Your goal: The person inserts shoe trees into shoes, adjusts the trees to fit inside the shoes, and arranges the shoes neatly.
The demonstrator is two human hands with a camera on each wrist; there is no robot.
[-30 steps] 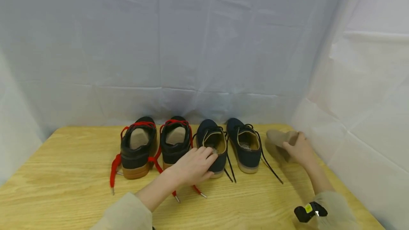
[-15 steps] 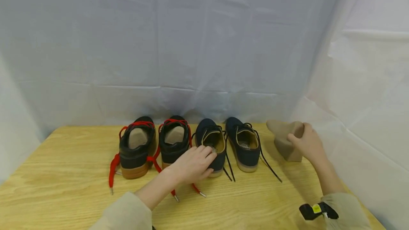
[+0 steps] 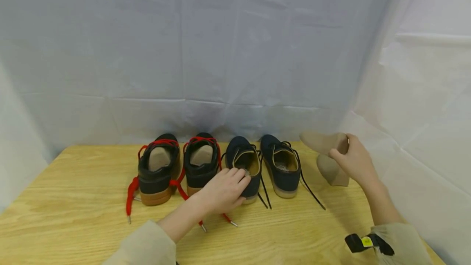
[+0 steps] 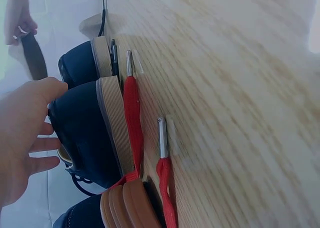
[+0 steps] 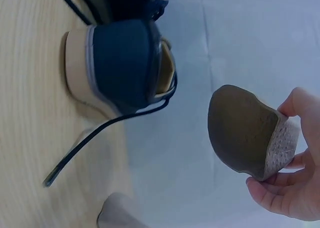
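- The left hand (image 3: 222, 191) rests on the heel of a navy shoe (image 3: 243, 167), fingers loosely spread over the back rim; the wrist view shows the thumb on the heel and the fingers reaching into the opening.
- That shoe stands on the wooden table (image 3: 73, 212), third in a row of four, heels toward the person.
- The right hand (image 3: 355, 160) pinches a tan shoe insert (image 3: 324, 141) by its end, thumb on one side and curled fingers on the other, and holds it above the table.
- A second tan insert (image 3: 333, 171) stands on the table just below it.
- The second navy shoe (image 3: 283, 167) sits between the two hands, its laces trailing.
- Two black shoes with red laces (image 3: 178, 167) stand at the left, each with an insert inside.
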